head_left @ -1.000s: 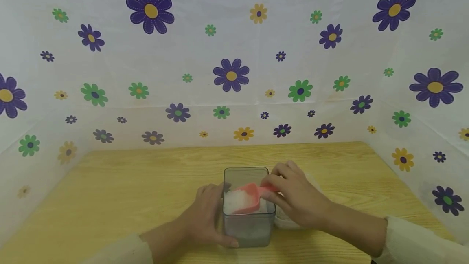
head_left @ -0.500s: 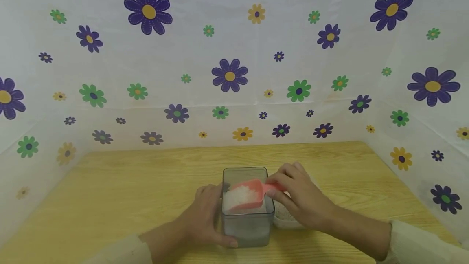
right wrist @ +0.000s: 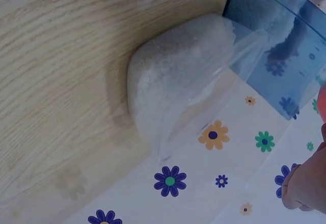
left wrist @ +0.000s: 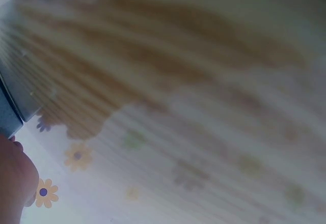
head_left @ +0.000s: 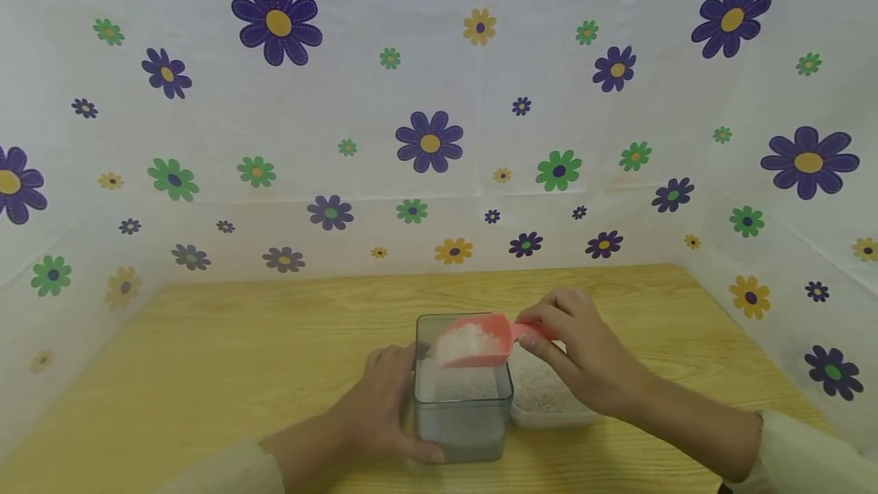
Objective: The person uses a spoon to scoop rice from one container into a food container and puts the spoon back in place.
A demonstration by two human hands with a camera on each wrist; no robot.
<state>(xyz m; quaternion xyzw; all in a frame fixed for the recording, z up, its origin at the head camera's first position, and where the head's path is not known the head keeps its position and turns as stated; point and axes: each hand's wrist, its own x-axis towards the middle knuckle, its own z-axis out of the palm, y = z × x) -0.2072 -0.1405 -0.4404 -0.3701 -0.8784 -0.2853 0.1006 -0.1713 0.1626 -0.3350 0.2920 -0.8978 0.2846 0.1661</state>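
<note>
A clear grey-tinted square container (head_left: 461, 425) stands upright on the table, partly filled with fine white grains (head_left: 463, 382). My left hand (head_left: 380, 402) holds its left side, thumb at the front; the far fingers are partly hidden. Over its opening hangs a pink scoop (head_left: 507, 338) heaped with the same white grains. My right hand (head_left: 583, 349) pinches the scoop's handle above the right rim. Beside the container sits a translucent shallow tub (head_left: 559, 421) of off-white grains, partly behind my right hand in the head view. The right wrist view shows the tub (right wrist: 173, 76) in full.
The wooden table (head_left: 274, 341) spreads out around both vessels. A white sheet (head_left: 357, 97) printed with flowers walls in the back and both sides. Smeared blur covers most of the left wrist view.
My right hand has lifted the loaded scoop out of the grains and moved it up and to the right, uncovering more of the tub. My left hand stays on the container.
</note>
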